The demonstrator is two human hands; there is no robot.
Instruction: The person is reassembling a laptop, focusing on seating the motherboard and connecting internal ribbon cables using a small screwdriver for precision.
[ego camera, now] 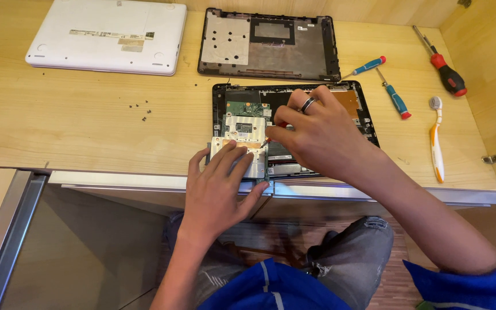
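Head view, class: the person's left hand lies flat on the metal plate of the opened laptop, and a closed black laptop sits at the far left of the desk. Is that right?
Not quite. In the head view the closed laptop at the far left of the desk is white, not black. The rest holds: the left hand lies flat on the metal plate of the opened laptop.

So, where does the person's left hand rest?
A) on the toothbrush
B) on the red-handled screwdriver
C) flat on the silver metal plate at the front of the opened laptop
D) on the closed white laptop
C: the left hand lies with its fingers spread on the silver metal plate at the near edge of the opened laptop, far from the other things.
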